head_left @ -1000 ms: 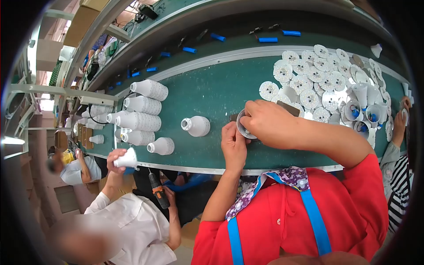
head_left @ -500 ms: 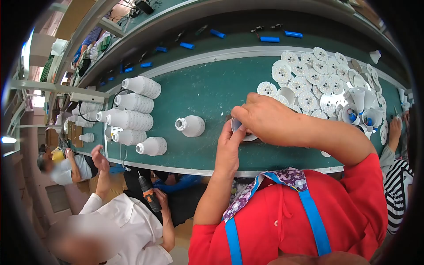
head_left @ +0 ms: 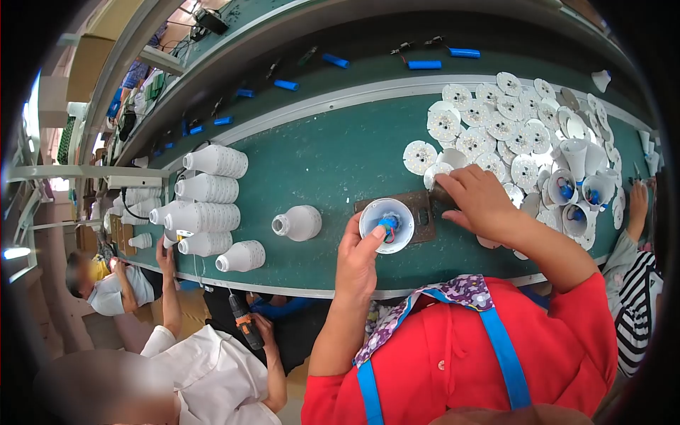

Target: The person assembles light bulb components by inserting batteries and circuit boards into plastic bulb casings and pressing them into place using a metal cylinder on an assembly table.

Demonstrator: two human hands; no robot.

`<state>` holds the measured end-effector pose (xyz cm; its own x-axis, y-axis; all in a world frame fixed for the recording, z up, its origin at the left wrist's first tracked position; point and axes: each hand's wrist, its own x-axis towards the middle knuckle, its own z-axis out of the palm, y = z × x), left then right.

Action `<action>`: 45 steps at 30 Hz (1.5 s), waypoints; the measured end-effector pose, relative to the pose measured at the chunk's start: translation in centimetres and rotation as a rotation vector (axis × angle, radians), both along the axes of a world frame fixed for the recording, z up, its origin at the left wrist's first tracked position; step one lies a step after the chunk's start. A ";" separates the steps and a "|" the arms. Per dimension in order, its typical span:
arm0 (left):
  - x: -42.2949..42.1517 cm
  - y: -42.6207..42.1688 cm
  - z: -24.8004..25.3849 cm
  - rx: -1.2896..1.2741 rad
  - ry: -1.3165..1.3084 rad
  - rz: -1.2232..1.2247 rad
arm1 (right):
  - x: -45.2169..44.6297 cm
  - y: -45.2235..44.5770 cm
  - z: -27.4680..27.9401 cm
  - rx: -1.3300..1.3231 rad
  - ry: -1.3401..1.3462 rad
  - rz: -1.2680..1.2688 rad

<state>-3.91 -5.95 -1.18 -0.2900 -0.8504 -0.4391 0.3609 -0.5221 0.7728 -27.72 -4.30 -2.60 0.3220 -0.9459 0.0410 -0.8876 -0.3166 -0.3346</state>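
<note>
Over the table (head_left: 319,142), right of centre, my left hand (head_left: 359,261) alone now grips the cup (head_left: 404,225), blue part (head_left: 388,222) exposed; my right hand (head_left: 485,200) has withdrawn rightward, gripping a dark object (head_left: 443,195), work inside seemingly paused.

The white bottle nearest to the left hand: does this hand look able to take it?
Probably yes: only bare table lies between the left hand and the white bottle. But that hand holds a white cup, so it may need freeing first.
</note>
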 end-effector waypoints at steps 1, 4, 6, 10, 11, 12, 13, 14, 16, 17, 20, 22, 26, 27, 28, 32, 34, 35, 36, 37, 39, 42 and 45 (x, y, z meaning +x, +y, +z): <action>0.0 0.0 0.1 0.002 0.002 -0.006 | 0.2 0.1 -0.1 0.009 0.062 -0.007; 0.2 -0.1 -0.1 0.001 0.012 -0.013 | 0.5 0.0 -1.5 -0.007 0.072 -0.028; 0.3 -0.1 -0.2 0.004 0.018 -0.018 | 0.4 0.1 -2.5 -0.069 -0.013 -0.041; 0.3 -0.1 -0.3 0.010 0.021 -0.012 | 0.7 0.2 -1.0 -0.145 -0.294 -0.123; 0.3 0.0 -0.3 0.011 0.016 -0.013 | 1.0 0.3 0.2 -0.132 -0.378 -0.167; 0.3 0.0 -0.4 0.011 0.012 -0.004 | 1.2 0.3 1.6 -0.138 -0.431 -0.109; 0.2 0.0 -0.3 0.010 0.009 0.002 | 1.4 0.3 3.1 -0.144 -0.483 -0.052; 0.1 0.0 -0.3 0.008 0.008 0.008 | 1.8 0.2 4.5 -0.153 -0.534 0.006; 0.0 0.0 -0.3 -0.008 0.018 0.007 | 3.2 -0.2 6.3 -0.250 -0.501 0.102; 0.1 0.1 -0.3 -0.013 0.023 0.010 | 3.8 -0.3 6.8 -0.253 -0.491 0.135; 0.1 0.2 -0.8 -0.027 -0.001 0.018 | 5.1 -0.3 7.3 -0.280 -0.433 0.167; 0.1 0.2 -0.9 -0.033 0.012 0.026 | 5.7 -0.1 7.4 -0.315 -0.372 0.174; 0.2 0.2 -1.2 -0.046 -0.012 0.025 | 6.1 -0.7 7.6 -0.310 -0.298 0.181; 0.2 0.1 -1.1 -0.054 -0.009 0.022 | 6.2 -0.6 8.5 -0.342 -0.300 0.183; 0.3 0.2 -1.0 -0.055 -0.007 0.021 | 6.3 -0.5 8.9 -0.366 -0.304 0.185; 0.1 0.4 -1.3 -0.067 0.043 0.047 | 6.9 -0.2 8.6 -0.265 -0.237 0.203; -0.1 0.3 -1.2 -0.087 0.044 0.044 | 6.8 -0.6 8.4 -0.261 -0.217 0.221; 0.0 0.5 -1.2 -0.088 0.042 0.038 | 6.9 -0.6 8.7 -0.292 -0.237 0.221; 0.0 0.5 -1.3 -0.087 0.029 0.036 | 7.0 -0.7 9.2 -0.326 -0.256 0.222; 0.0 0.5 -1.6 -0.085 0.015 0.032 | 7.0 -0.8 9.7 -0.360 -0.276 0.220; 0.2 0.6 -1.6 -0.045 0.044 0.050 | 6.9 -0.8 10.7 -0.406 -0.305 0.202; 0.5 0.9 -1.4 -0.011 0.086 0.075 | 7.1 -0.7 10.6 -0.433 -0.324 0.218; 0.7 1.4 -1.8 -0.087 -0.019 0.020 | 7.7 -0.3 8.9 -0.281 -0.198 0.227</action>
